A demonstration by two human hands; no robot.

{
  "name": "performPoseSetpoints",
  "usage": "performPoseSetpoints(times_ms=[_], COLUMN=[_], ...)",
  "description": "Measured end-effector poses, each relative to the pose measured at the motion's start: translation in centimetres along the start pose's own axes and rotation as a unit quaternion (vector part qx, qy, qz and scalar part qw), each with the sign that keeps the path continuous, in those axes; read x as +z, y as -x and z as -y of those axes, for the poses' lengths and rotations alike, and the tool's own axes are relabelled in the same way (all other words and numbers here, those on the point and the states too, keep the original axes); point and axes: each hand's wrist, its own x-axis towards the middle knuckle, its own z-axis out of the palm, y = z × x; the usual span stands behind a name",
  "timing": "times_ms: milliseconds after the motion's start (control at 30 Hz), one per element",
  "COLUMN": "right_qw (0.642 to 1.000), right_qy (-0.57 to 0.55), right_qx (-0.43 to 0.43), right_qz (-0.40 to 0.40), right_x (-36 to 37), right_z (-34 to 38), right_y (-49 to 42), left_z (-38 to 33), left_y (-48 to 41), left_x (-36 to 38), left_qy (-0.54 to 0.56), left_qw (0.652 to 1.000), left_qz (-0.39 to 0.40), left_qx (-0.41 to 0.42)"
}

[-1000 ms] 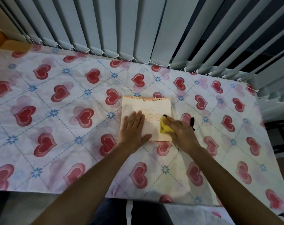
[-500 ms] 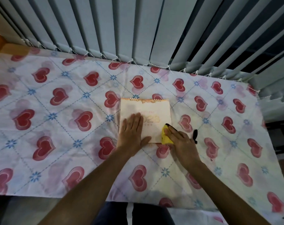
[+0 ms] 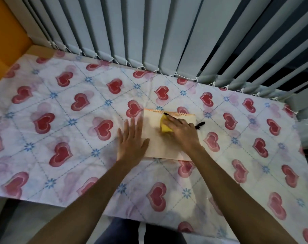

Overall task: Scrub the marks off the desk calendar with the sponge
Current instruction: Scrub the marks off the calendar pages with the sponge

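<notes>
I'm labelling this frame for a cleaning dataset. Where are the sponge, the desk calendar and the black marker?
sponge (image 3: pixel 164 128): head view, on its yellow body left of the right hand.
desk calendar (image 3: pixel 154 138): head view, on its bare page.
black marker (image 3: pixel 200 124): head view, on its barrel beside the calendar's right edge.

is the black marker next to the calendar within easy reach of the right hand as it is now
Probably yes: the black marker lies just beside the right hand with nothing between, though that hand grips the sponge.

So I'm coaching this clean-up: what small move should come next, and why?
Probably drag the sponge back toward the body across the desk calendar. The right hand has it pressed near the spiral-bound top edge, the left hand lies flat pinning the left side, and unscrubbed page lies below.
</notes>
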Motion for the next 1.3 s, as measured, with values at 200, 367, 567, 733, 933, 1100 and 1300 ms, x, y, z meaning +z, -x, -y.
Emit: performPoseSetpoints(times_ms=[200, 367, 567, 733, 933, 1100, 1300], right_qw=[0.999, 0.998, 0.991, 0.994, 0.995, 0.982, 0.991], right_qy=[-0.022, -0.049, -0.004, -0.033, -0.076, -0.101, -0.127], right_qx=[0.028, -0.02, 0.124, 0.088, -0.053, -0.162, -0.025], right_qz=[-0.04, -0.017, -0.047, -0.056, -0.023, -0.004, -0.017], right_x=[0.1, 0.7, 1.7, 1.9, 1.2, 1.9, 0.4], right_z=[4.2, 6.6, -0.2, 3.0, 5.4, 4.2, 6.3], right_y=[-2.8, -4.2, -0.1, -2.1, -3.5, -0.2, -4.8], left_z=[3.3, 3.2, 3.3, 3.5, 3.2, 3.0, 2.8], left_y=[0.1, 0.2, 0.1, 0.0, 0.1, 0.0, 0.2], left_x=[0.5, 0.4, 0.5, 0.9, 0.4, 0.3, -0.1], left_qy=[-0.024, -0.034, -0.031, -0.045, -0.034, -0.039, -0.045], left_qw=[0.995, 0.995, 0.996, 0.995, 0.993, 0.993, 0.992], left_qz=[0.071, 0.062, 0.062, 0.069, 0.091, 0.096, 0.097], left_qx=[-0.063, -0.068, -0.062, -0.064, -0.068, -0.063, -0.068])
